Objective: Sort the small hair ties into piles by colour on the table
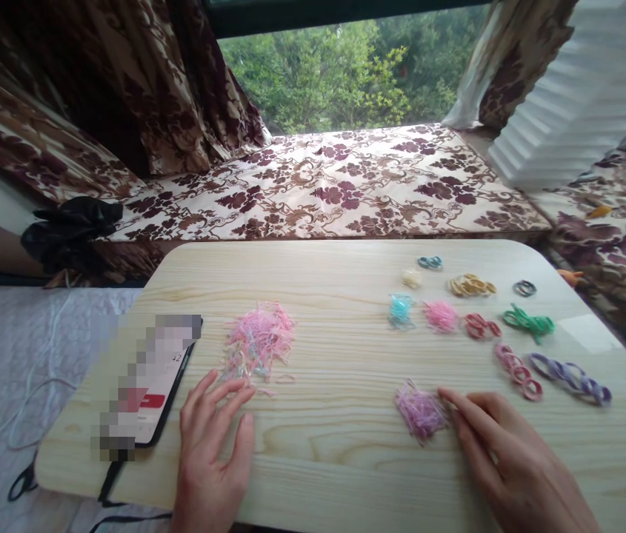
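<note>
My left hand (213,437) rests at the near edge of a loose pile of thin elastic bands (261,337), mostly pink with some pale and bluish ones. Its fingers are spread, the fingertips close to the pile. My right hand (513,451) is at the right side of a small heap of purple elastic bands (421,413). Thumb and index finger are pinched together at the heap's edge; anything between them is too small to make out. Farther back lie a turquoise heap (401,311), a bright pink heap (440,316) and a cream heap (411,278) of thin bands.
Thicker hair ties sit grouped by colour at the right: red (481,326), green (529,321), pink (517,370), purple (571,379), tan (471,286), dark (524,288) and blue (430,262). A phone (160,385) lies on the left of the wooden table (335,474).
</note>
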The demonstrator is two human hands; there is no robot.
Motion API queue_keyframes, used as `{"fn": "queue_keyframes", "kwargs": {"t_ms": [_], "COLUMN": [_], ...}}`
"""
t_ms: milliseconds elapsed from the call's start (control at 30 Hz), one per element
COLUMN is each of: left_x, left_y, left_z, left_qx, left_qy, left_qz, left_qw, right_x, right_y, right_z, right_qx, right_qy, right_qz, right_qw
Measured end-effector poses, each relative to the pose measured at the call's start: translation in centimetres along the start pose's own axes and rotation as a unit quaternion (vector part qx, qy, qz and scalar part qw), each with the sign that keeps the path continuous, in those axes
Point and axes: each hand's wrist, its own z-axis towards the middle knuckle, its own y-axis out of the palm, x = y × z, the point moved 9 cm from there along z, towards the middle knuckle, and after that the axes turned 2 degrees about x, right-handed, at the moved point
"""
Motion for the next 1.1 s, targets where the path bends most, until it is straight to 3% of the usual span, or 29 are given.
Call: {"fn": "queue_keyframes", "kwargs": {"t_ms": [133, 333, 567, 900, 1100], "left_x": [0.0, -0.3, -0.2, -1.6, -1.4], "left_y": [0.0, 0.0, 0.1, 0.3, 0.3], "left_z": [0.0, -0.2, -0.2, -1.0, -0.9], "left_qx": [0.0, 0.0, 0.002, -0.017, -0.018], "left_qy": [-0.003, -0.009, -0.003, 0.0, 0.001], "left_qz": [0.0, -0.001, 0.001, 0.02, 0.018], "left_qw": [1.0, 1.0, 1.0, 1.0, 1.0], "right_x": [-0.5, -0.1, 0.2, -2.8, -2.9], "right_y": [-0.2, -1.4, -0.3, -1.1, -1.7], "right_z": [-0.1, 1.1, 2.7, 4.4, 4.0], "right_qx": [-0.001, 0.041, -0.016, -0.009, 0.013], "right_qy": [-0.028, -0.001, -0.041, -0.109, -0.119], "right_qz": [0.015, 0.021, 0.006, -0.044, -0.032], "right_qw": [0.999, 0.999, 0.999, 0.993, 0.992]}}
